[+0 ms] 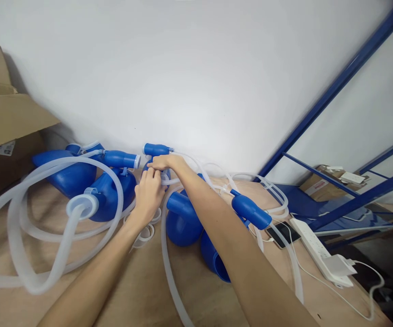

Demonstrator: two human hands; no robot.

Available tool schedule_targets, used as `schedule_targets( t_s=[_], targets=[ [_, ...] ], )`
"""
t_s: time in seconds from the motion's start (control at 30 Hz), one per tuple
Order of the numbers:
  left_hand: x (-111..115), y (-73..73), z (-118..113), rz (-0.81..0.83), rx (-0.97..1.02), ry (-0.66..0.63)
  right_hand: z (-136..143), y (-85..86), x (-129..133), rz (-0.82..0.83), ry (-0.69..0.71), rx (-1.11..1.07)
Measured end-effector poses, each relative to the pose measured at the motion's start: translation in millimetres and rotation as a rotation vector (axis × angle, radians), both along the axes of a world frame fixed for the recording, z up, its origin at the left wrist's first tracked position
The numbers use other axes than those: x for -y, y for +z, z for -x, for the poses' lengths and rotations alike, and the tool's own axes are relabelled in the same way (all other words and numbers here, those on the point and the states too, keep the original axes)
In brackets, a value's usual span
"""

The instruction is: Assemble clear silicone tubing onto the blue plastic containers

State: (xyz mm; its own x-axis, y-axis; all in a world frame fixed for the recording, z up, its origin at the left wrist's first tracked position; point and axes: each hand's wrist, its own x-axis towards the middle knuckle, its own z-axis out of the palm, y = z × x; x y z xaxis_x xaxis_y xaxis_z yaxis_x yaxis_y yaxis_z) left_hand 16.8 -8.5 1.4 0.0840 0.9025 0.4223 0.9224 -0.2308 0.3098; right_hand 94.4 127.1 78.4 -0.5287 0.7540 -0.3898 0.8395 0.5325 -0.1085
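Observation:
Near the wall, both hands meet at a blue plastic bottle (166,180), which they largely cover. My left hand (150,188) is closed, its fingers bent against the bottle's neck area. Reaching across from the right, my right hand (164,162) curls over the same spot, its fingertips close to the left ones. Their exact hold is hidden. A translucent hose (173,181) emerges beside the fingers. Just behind lies a blue neck piece (156,149) joined to a thin tube. Below my right forearm sit another blue bottle (183,227) and a blue bottle with an open mouth (213,256).
On the left are more blue bottles (63,170) and coiled translucent hose (16,227), beside a cardboard box (12,113). White rings (145,234) lie by my left wrist. A blue spout (251,211), phone (285,234) and power strip (314,245) are right, near a blue metal frame (332,95).

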Motion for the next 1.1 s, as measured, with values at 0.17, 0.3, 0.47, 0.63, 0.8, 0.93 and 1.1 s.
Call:
schedule_targets(
  t_s=[0.17,0.3,0.47,0.63,0.8,0.93,1.1],
  targets=[
    [6,6.6,0,0.063,-0.015,-0.052,-3,4.7,8,0.001,-0.079,-0.008],
    [-6,11.5,13,0.103,0.151,-0.100,-11,15.7,16,0.072,-0.078,-0.089],
    [-21,21.4,33,0.200,0.496,-0.110,-36,50.5,40,0.093,-0.166,-0.275],
    [-18,32.1,38,0.308,0.930,-0.270,-73,79.6,83,0.157,0.033,-0.280],
    [-21,32.1,39,0.206,0.738,-0.380,-114,82.4,117,-0.191,0.133,-0.349],
    [-23,20.7,38,0.131,0.418,-0.260,-144,80.3,131,-0.298,0.049,-0.542],
    [-11,3.8,19,0.043,0.110,-0.284,-155,58.7,136,-0.334,0.032,-0.639]
  ],
)
